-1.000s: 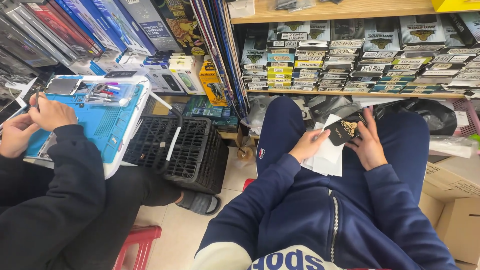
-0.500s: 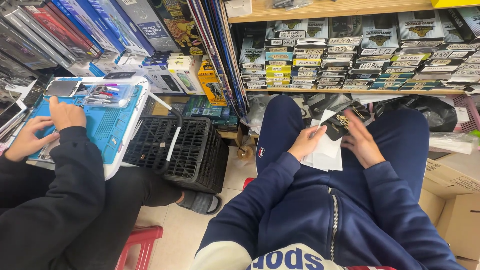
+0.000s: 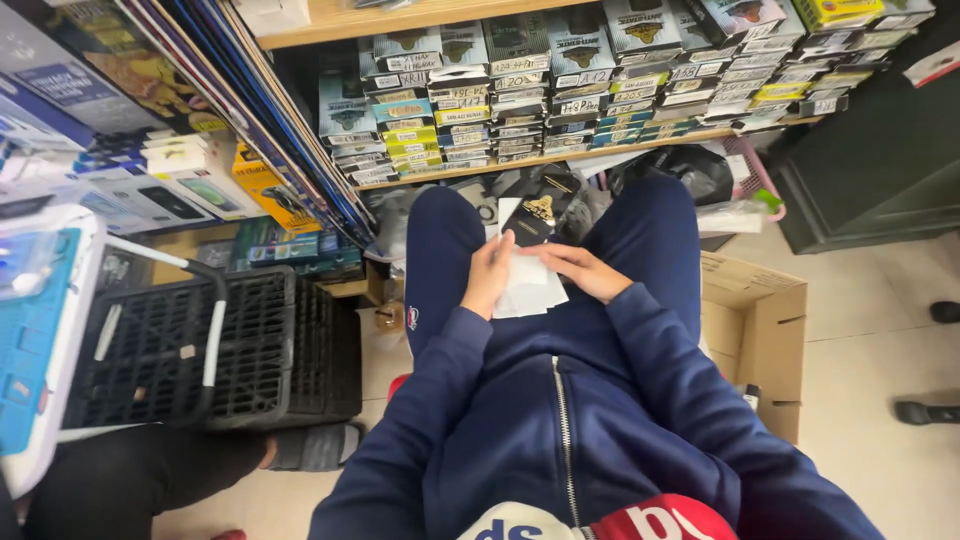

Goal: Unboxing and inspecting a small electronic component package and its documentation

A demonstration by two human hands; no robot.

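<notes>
I sit with my knees apart in dark blue trousers and a blue zip jacket. My left hand point(image 3: 489, 272) holds the left edge of a stack of white paper sheets point(image 3: 527, 288) on my lap. My right hand point(image 3: 578, 268) lies across the sheets from the right, fingers flat on them. At the far end of the sheets, between my knees, sits a small black packet with a gold emblem point(image 3: 532, 213), just beyond my fingertips.
A black plastic crate point(image 3: 190, 345) stands at the left, beside another person's dark trouser leg point(image 3: 140, 475) and sandal. A brown cardboard box point(image 3: 755, 335) sits at my right. A wooden shelf point(image 3: 560, 155) with stacked small boxes runs ahead. Someone's shoes point(image 3: 925, 410) show at far right.
The view has swung right, so the blue tray and the other person's hands have left the frame. My hands have come closer together on the white sheets.
</notes>
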